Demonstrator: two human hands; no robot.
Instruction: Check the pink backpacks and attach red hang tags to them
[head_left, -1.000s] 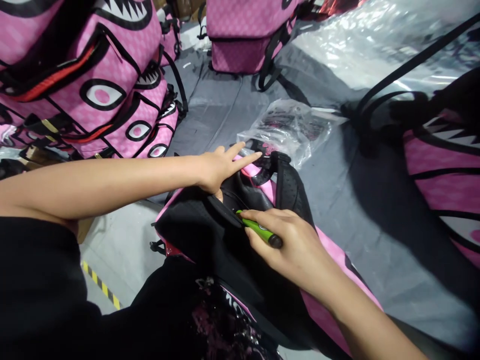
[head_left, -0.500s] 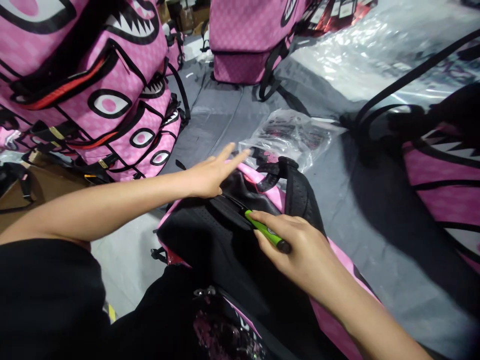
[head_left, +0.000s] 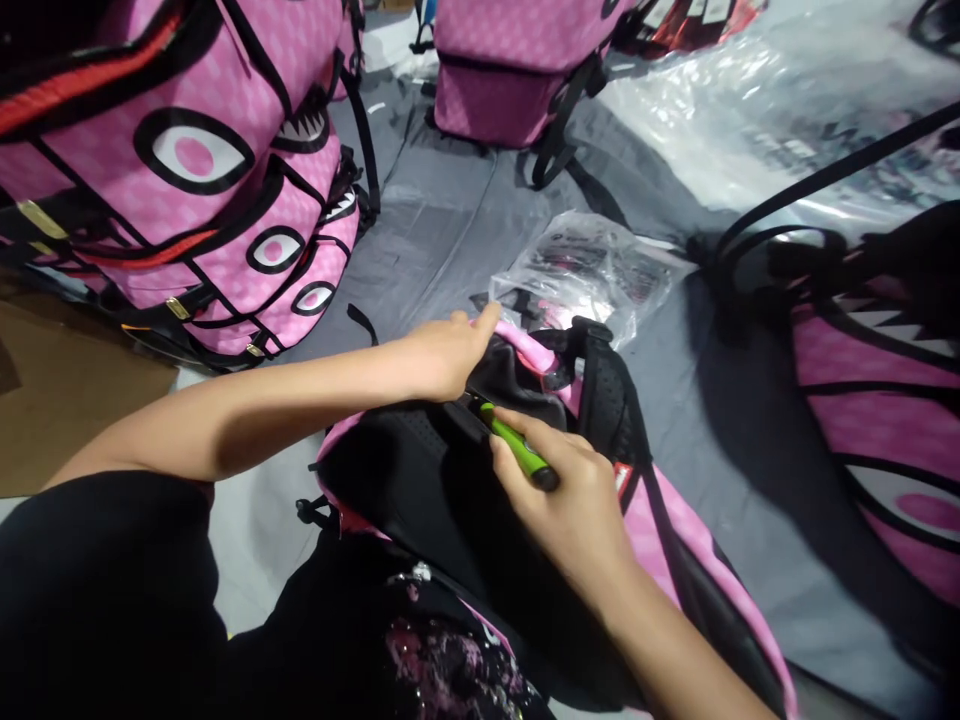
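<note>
A pink and black backpack point(head_left: 420, 470) lies back-side up in front of me, its black straps point(head_left: 604, 395) at the far end. My left hand point(head_left: 446, 350) grips the bag's top edge, fingers curled over the pink rim. My right hand point(head_left: 562, 490) is closed round a green tool with a black end point(head_left: 517, 455), its tip pressed against the black back panel just below the left hand.
A stack of pink backpacks with eye and teeth prints point(head_left: 187, 190) stands at the left. Another pink bag point(head_left: 517, 60) sits at the back. A crumpled clear plastic bag point(head_left: 592, 265) lies beyond the bag on grey sheeting point(head_left: 450, 220). More bags and plastic film point(head_left: 885, 350) fill the right.
My left hand went from flat with fingers stretched out to curled over the bag's top edge. The right hand with the green tool shifted slightly up towards it.
</note>
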